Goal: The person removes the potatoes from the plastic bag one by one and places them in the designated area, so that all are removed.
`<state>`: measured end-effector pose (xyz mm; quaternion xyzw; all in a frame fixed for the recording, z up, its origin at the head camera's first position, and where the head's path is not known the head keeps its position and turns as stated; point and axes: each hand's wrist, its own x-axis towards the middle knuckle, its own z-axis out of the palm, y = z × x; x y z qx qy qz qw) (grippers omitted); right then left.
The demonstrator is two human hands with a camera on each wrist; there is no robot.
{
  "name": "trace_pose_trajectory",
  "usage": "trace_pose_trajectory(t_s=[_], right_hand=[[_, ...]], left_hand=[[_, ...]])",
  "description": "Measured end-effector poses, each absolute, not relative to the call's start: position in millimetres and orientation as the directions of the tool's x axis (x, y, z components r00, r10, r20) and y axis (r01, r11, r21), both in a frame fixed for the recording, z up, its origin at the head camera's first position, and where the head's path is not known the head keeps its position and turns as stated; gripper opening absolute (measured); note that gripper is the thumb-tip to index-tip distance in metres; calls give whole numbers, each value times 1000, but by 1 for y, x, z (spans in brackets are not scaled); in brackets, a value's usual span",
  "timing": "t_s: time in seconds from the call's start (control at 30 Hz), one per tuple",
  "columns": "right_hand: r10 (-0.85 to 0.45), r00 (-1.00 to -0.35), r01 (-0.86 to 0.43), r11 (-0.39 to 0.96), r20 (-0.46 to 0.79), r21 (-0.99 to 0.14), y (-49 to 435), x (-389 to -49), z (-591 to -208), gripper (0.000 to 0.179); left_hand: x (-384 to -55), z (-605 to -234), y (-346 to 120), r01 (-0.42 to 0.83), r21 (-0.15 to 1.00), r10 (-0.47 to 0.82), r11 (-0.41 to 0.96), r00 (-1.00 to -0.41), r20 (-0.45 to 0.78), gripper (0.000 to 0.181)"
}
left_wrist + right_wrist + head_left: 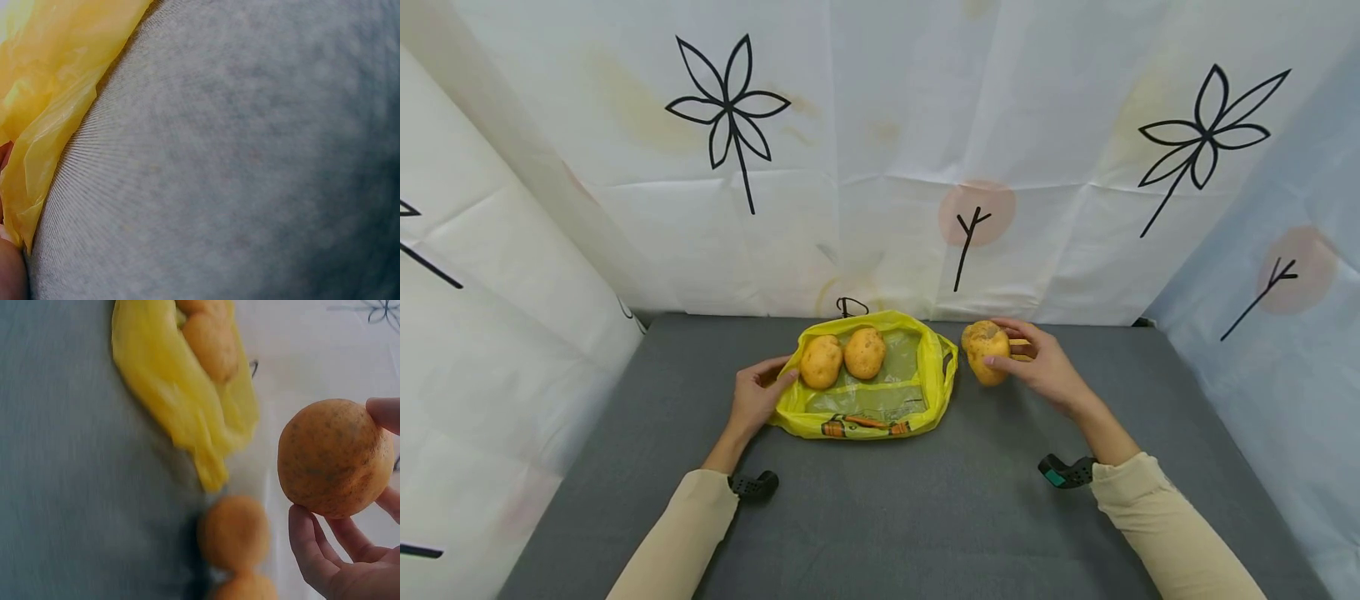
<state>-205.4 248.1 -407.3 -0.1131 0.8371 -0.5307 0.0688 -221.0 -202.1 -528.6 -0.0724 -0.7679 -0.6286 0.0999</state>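
Note:
A yellow plastic bag [805, 423] with a printed front lies with its mouth spread wide, and two potatoes [865, 353] sit inside near its left end. My left hand [758, 398] pinches the bag's left rim between thumb and fingers; in the left wrist view only bits of fingers show beside the yellow film [69, 81]. To the right of the bag, my right hand [1047, 365] grips a potato [334, 459] with thumb and fingertips, raised above the table. Two more potatoes [234, 532] rest beyond the bag's end in the right wrist view, largely hidden behind the held one in the head view.
A dark grey cloth-covered table [880, 517] lies under everything. White printed sheets [880, 125] hang along its back and both sides, close behind the bag. Dark bands [1067, 472] sit on both wrists, below light sleeves.

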Motion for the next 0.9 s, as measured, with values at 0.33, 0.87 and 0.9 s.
trace_pose_trajectory(t_s=[0.33, 0.87, 0.9], right_hand=[[-271, -954, -26, 506, -130, -862, 305, -224, -395, 72], [-164, -948, 139, 560, -274, -817, 358, -255, -407, 82], [-158, -947, 151, 553, -281, -820, 359, -256, -410, 82]], left_hand=[[-221, -529, -203, 231, 951, -21, 206, -970, 241, 32], [-220, -528, -203, 235, 948, -21, 214, -969, 245, 32], [-220, -528, -202, 236, 947, -21, 217, -969, 246, 32]])
